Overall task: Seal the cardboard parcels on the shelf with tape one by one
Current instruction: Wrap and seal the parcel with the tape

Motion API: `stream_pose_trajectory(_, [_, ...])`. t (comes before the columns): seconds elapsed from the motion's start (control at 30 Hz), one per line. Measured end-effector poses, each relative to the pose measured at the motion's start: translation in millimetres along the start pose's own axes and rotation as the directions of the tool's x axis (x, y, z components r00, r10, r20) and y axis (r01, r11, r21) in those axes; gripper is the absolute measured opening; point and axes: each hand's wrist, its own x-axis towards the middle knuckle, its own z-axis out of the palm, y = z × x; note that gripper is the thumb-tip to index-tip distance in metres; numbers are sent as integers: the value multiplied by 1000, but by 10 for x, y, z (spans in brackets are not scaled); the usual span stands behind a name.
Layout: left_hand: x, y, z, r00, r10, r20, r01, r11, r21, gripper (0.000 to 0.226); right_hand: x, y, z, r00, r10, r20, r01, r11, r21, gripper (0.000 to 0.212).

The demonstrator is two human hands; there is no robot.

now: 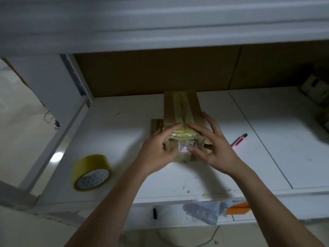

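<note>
A small cardboard parcel (181, 107) stands on the white shelf (204, 172), with yellowish tape running along its top and down its near end over a white label. My left hand (158, 150) presses the near left corner, fingers stretched up to the top edge. My right hand (211, 145) lies on the near right side, fingers spread over the taped end and the label. A second, flatter piece of cardboard (156, 126) shows behind the left hand. A roll of yellow tape (91, 172) lies on the shelf to the left.
A pink utility knife (239, 140) lies on the shelf to the right of my right hand. Brown cardboard lines the shelf's back wall. Dark items sit at the far right. Below the shelf edge lie a plastic bag (203, 213) and something orange (238, 209).
</note>
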Motion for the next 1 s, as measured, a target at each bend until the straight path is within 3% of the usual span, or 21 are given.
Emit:
stream_pose_trajectory(0.13, [56, 107, 47, 965, 126, -229, -71, 970, 234, 45, 70, -16, 96, 993, -35, -111, 8, 971, -237, 56])
stream_pose_trajectory(0.33, [113, 72, 169, 886, 311, -345, -146, 891, 429, 35, 169, 97, 259, 983, -70, -167, -10, 901, -434, 27])
stream_pose_trajectory(0.6, [154, 80, 174, 897, 189, -401, -53, 944, 326, 41, 195, 117, 224, 982, -71, -172, 3, 931, -366, 23])
stream_pose_trajectory(1.0, [101, 71, 366, 837, 155, -525, 63, 925, 374, 54, 113, 206, 210, 980, -39, -196, -15, 964, -267, 47])
